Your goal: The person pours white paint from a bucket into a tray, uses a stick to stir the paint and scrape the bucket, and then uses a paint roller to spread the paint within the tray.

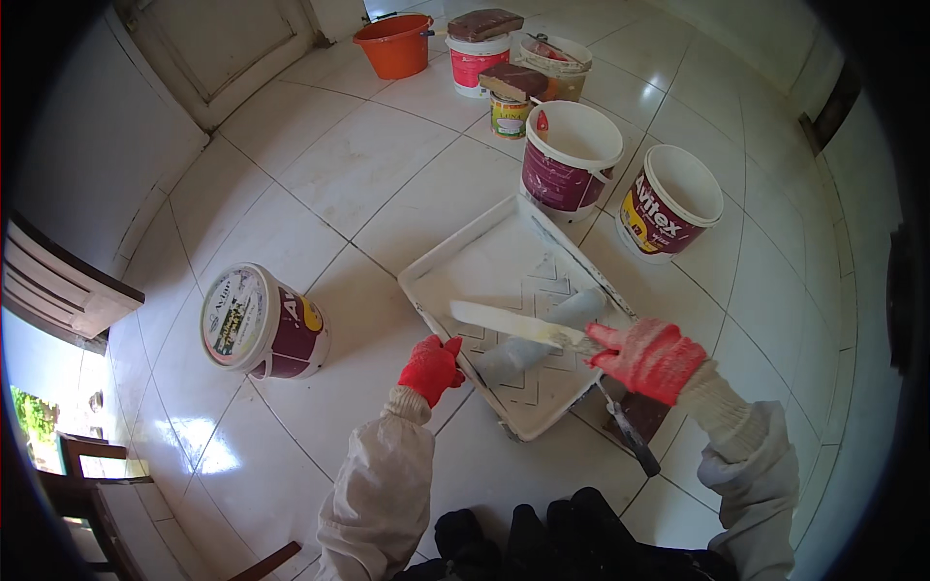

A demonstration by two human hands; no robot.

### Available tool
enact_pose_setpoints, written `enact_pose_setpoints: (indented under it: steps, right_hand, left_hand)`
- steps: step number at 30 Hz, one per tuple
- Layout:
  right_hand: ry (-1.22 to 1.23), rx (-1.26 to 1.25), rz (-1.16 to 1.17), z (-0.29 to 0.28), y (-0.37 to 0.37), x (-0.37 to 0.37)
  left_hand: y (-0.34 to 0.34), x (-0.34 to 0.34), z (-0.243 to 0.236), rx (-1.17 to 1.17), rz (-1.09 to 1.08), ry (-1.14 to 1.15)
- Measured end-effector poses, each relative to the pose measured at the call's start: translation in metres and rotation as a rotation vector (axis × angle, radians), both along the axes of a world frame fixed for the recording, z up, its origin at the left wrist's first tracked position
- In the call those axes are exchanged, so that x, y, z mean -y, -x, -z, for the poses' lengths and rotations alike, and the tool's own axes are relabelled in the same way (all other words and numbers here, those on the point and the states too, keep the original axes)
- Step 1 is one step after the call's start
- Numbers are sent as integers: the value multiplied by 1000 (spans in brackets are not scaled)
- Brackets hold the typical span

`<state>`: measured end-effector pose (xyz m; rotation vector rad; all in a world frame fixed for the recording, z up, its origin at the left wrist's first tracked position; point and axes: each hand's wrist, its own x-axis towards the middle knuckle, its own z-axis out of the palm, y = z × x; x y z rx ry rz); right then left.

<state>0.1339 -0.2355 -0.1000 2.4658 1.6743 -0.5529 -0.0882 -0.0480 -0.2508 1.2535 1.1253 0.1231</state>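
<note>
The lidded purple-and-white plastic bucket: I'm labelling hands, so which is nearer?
Left. The red-gloved left hand is right of the bucket; the red-gloved right hand is much farther right.

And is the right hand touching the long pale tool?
Touching: the head view shows the gloved right hand closed on one end of the long pale tool.

printed labels (pixel 659 218) on tubs (pixel 565 176) and can (pixel 509 117)

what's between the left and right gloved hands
In the head view, the paint roller in the white tray, with the flat tool held by the right hand crossing above it; the left hand is at the tray's rim.
</note>
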Motion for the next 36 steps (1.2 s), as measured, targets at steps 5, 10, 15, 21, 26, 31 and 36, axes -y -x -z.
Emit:
enact_pose_setpoints:
  steps: [5, 10, 15, 21, 26, 31, 36]
  right_hand:
    - [-6, -61, 72, 1, 3, -3]
    - [49, -19, 0, -3, 5, 0]
    - [43, 59, 206, -12, -13, 20]
    - [81, -82, 359, -19, -23, 43]
    - [92, -22, 360, -33, -25, 34]
    - [-22, -58, 221, -8, -6, 14]
    - [27, -9, 207, -14, -13, 31]
  left_hand:
    - [-1, 0, 1, 12, 1, 12]
    - [1, -2, 2, -8, 22, -20]
    - [1, -2, 5, 22, 9, 18]
    - [1, -2, 10, 29, 10, 10]
    - [0, -3, 8, -13, 23, -8]
    - [0, -2, 7, 16, 9, 10]
    - [1, -3, 9, 27, 7, -2]
